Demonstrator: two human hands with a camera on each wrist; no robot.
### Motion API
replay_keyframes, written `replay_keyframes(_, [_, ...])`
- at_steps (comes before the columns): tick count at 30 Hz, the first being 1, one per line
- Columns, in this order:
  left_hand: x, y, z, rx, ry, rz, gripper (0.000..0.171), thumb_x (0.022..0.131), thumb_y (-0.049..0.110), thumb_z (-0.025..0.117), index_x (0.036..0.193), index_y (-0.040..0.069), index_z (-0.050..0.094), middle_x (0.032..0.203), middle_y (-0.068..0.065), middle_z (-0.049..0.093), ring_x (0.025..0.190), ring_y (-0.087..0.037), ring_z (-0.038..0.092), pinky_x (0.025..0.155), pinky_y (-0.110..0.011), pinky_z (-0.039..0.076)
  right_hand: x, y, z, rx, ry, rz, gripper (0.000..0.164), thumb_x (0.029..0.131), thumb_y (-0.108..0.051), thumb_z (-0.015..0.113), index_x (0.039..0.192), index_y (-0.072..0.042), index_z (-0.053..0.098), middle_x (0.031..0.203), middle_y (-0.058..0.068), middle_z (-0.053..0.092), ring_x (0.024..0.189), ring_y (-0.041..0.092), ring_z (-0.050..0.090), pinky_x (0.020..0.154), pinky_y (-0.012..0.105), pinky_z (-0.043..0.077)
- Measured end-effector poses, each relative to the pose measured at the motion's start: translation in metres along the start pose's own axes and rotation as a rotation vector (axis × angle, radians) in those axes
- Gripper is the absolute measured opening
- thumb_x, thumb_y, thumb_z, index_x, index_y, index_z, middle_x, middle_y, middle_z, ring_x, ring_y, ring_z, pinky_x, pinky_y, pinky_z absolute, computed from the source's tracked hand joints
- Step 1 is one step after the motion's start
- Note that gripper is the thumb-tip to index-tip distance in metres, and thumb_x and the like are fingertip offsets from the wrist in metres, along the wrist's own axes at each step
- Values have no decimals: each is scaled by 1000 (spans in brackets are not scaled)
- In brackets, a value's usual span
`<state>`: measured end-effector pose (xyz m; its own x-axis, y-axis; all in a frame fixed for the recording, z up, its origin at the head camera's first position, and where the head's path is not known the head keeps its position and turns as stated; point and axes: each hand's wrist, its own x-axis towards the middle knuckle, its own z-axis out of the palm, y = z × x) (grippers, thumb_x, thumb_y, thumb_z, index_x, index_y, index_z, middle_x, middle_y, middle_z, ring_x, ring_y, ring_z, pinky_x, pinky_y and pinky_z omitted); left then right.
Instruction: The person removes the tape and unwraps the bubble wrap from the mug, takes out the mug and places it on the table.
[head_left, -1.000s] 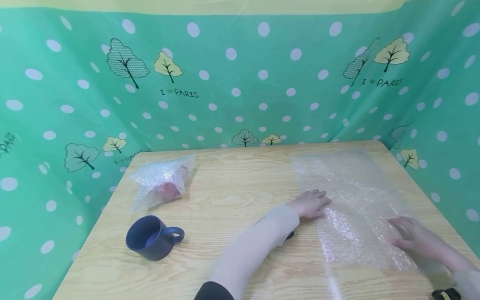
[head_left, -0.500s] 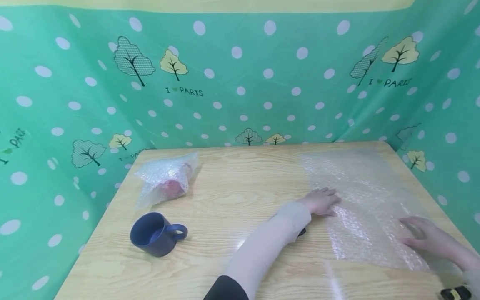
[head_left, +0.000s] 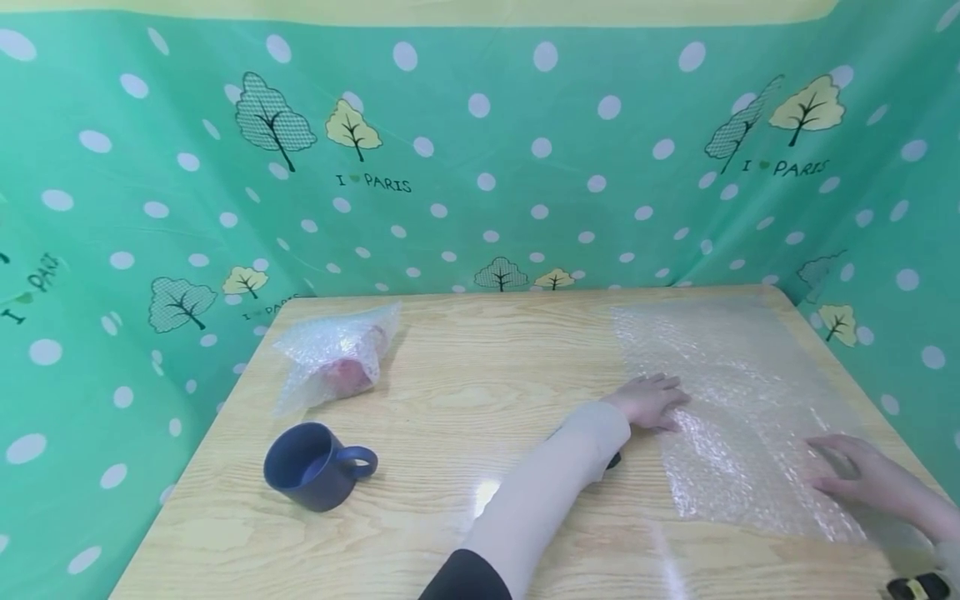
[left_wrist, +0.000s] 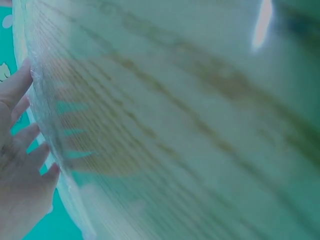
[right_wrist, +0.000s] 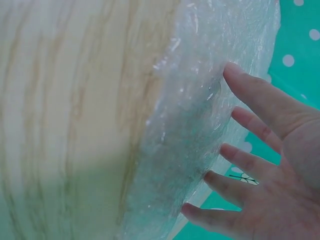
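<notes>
A clear sheet of bubble wrap (head_left: 727,417) lies flat on the right side of the table. On its left edge rests my left hand (head_left: 651,402), fingers spread and fairly straight. My right hand (head_left: 870,477) touches the sheet nearer its right side; in the right wrist view the fingers (right_wrist: 245,160) are apart, fingertips at the bubble wrap (right_wrist: 200,100). Neither hand grips anything. In the left wrist view, only part of the left hand (left_wrist: 25,165) shows, at the left edge, beside the sheet's border.
A dark blue mug (head_left: 318,471) stands upright at the left, handle to the right. Behind it sits a bubble-wrapped bundle (head_left: 341,350) with something pinkish inside. The wooden table (head_left: 480,358) is bounded by a green dotted cloth (head_left: 450,150) at the back and sides.
The head view has shifted slightly, so everything appears a little further right. Both hands stay in about the same places on the bubble wrap; the mug and bundle have not moved.
</notes>
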<state>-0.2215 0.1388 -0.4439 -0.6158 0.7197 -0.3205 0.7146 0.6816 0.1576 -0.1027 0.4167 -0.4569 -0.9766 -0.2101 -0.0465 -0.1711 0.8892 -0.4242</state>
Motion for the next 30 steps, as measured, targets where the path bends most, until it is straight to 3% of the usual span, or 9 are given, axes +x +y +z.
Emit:
replay_keyframes(8, [5, 0, 1, -20, -11, -3, 55, 85, 48, 45, 136, 37, 27, 146, 14, 12, 134, -5, 6, 109, -21, 8, 0, 4, -1, 4, -41, 45, 57, 75, -17, 68, 113, 17, 41, 111, 45, 35, 99, 58, 31, 80, 67, 26])
replay_keyframes(23, [3, 5, 2, 55, 44, -37, 52, 85, 50, 42, 135, 39, 28, 145, 14, 16, 133, -5, 11, 108, -22, 11, -3, 8, 3, 20, 42, -32, 51, 73, -10, 68, 109, 17, 44, 108, 45, 37, 95, 59, 33, 82, 69, 21])
replay_keyframes(30, [0, 5, 2, 12, 71, -29, 49, 86, 46, 46, 133, 35, 36, 143, 12, 25, 132, -4, 16, 107, -18, 14, 2, 2, -4, -32, -25, 26, 53, 75, -15, 68, 109, 19, 44, 108, 46, 37, 95, 60, 34, 79, 66, 28])
